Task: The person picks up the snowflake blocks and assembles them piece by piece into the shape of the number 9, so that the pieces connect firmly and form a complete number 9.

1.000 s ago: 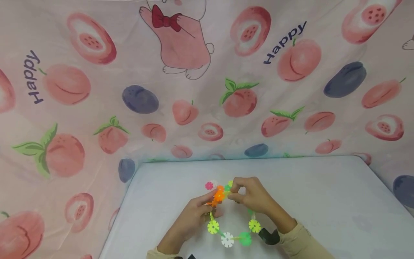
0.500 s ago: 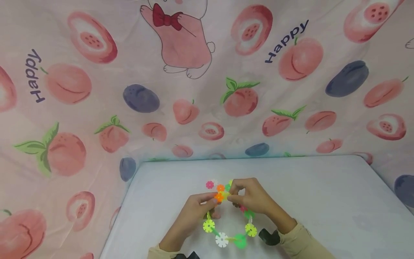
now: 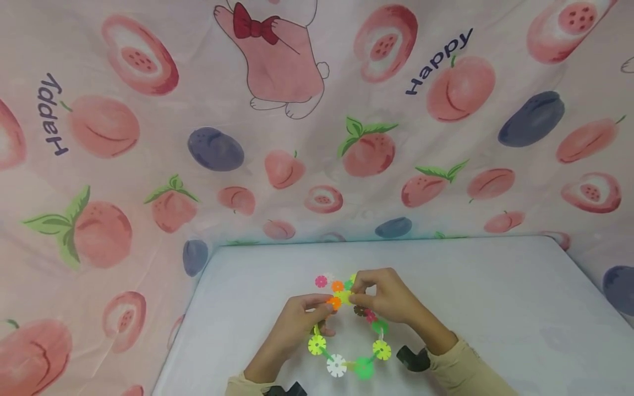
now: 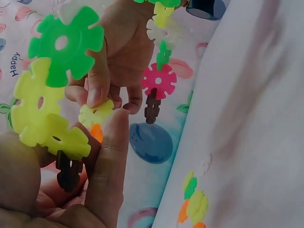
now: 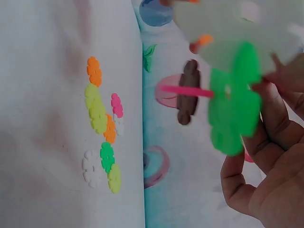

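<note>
A chain of interlocking snowflake discs hangs in a loop below both hands, with a white disc (image 3: 337, 365) and a green disc (image 3: 364, 368) at its bottom. My left hand (image 3: 301, 316) pinches an orange disc (image 3: 335, 303) between thumb and forefinger. Right against it is a pale yellow disc (image 4: 95, 114), pinched by my right hand (image 3: 386, 297). The left wrist view shows yellow discs (image 4: 38, 102) and a dark brown disc (image 4: 69, 171) by the left fingers. Another brown disc (image 5: 189, 92) hangs near a green disc (image 5: 235, 104) in the right wrist view.
Several loose discs lie on the white table (image 3: 238, 297) beyond the hands, among them a pink one (image 3: 321, 281), an orange one (image 5: 94, 71) and a white one (image 5: 90, 167). A fruit-print cloth (image 3: 297, 137) rises behind the table.
The left hand has shifted its grip on the orange disc, bringing it up against the yellow one. The hanging loop has swung a little left, and its brown and pink discs have come into view.
</note>
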A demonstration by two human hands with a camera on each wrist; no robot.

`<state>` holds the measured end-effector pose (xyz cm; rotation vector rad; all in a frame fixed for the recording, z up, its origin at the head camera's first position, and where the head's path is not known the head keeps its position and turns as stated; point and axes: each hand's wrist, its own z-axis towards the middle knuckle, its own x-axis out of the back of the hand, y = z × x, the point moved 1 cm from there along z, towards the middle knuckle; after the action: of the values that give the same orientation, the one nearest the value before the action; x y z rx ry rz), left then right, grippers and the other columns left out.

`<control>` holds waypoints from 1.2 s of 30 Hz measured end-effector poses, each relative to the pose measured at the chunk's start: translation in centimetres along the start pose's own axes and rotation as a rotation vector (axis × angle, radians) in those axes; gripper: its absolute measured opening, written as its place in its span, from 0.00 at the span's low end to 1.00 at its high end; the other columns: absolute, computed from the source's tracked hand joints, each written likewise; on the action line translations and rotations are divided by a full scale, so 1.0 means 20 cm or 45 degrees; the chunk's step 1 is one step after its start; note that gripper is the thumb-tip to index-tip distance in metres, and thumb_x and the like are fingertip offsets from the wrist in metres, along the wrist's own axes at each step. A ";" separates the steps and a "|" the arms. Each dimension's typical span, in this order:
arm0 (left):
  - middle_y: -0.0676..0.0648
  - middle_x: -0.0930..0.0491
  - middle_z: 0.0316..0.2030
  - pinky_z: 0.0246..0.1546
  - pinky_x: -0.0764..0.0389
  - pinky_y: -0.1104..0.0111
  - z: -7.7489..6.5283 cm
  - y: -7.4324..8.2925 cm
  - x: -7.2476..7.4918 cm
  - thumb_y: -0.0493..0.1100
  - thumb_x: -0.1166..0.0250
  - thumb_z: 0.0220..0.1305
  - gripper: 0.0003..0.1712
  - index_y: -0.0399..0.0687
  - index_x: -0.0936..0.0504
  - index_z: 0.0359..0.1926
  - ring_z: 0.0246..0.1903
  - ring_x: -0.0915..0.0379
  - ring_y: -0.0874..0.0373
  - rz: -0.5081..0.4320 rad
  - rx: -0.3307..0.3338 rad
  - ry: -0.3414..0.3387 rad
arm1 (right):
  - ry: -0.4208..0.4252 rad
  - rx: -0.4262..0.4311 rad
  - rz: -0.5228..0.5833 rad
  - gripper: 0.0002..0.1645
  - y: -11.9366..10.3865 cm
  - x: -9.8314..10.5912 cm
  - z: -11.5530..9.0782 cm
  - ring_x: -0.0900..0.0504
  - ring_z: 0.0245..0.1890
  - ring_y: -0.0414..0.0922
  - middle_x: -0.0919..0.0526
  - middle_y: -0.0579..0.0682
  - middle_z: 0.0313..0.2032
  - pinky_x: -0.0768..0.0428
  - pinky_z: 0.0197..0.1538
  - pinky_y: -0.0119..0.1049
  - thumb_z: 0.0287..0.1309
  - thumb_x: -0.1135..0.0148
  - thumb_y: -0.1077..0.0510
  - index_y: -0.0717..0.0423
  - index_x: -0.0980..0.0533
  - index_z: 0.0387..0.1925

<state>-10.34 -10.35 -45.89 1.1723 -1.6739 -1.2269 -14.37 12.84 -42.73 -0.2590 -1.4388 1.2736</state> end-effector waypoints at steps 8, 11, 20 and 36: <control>0.34 0.16 0.49 0.36 0.11 0.65 0.01 0.00 0.00 0.46 0.35 0.70 0.21 0.41 0.18 0.59 0.23 0.15 0.56 -0.001 0.010 0.012 | -0.026 0.005 -0.026 0.13 0.02 -0.02 0.00 0.20 0.26 0.34 0.15 0.38 0.23 0.20 0.34 0.34 0.57 0.26 0.61 0.38 0.20 0.26; 0.33 0.17 0.49 0.35 0.12 0.65 0.01 0.00 0.00 0.46 0.35 0.70 0.21 0.42 0.17 0.59 0.23 0.15 0.56 0.004 -0.003 0.021 | -0.017 0.013 -0.024 0.14 0.03 -0.03 0.00 0.21 0.25 0.35 0.16 0.39 0.22 0.19 0.34 0.35 0.57 0.27 0.62 0.39 0.20 0.26; 0.38 0.15 0.45 0.35 0.12 0.67 0.01 0.02 0.00 0.46 0.34 0.69 0.21 0.43 0.17 0.59 0.23 0.16 0.56 0.014 0.004 0.036 | 0.027 -0.002 -0.044 0.14 0.01 -0.04 -0.01 0.20 0.26 0.35 0.16 0.36 0.23 0.20 0.32 0.33 0.58 0.27 0.60 0.38 0.22 0.27; 0.42 0.16 0.47 0.26 0.16 0.72 0.00 0.02 0.00 0.45 0.33 0.68 0.25 0.42 0.20 0.63 0.26 0.12 0.49 0.100 -0.085 0.090 | 0.150 0.134 -0.112 0.16 0.04 -0.12 0.00 0.24 0.27 0.31 0.18 0.33 0.26 0.20 0.35 0.33 0.54 0.24 0.63 0.41 0.23 0.26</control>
<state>-10.46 -10.24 -45.47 1.0876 -1.5993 -1.1705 -13.89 11.41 -44.74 -0.1946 -1.2659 1.2380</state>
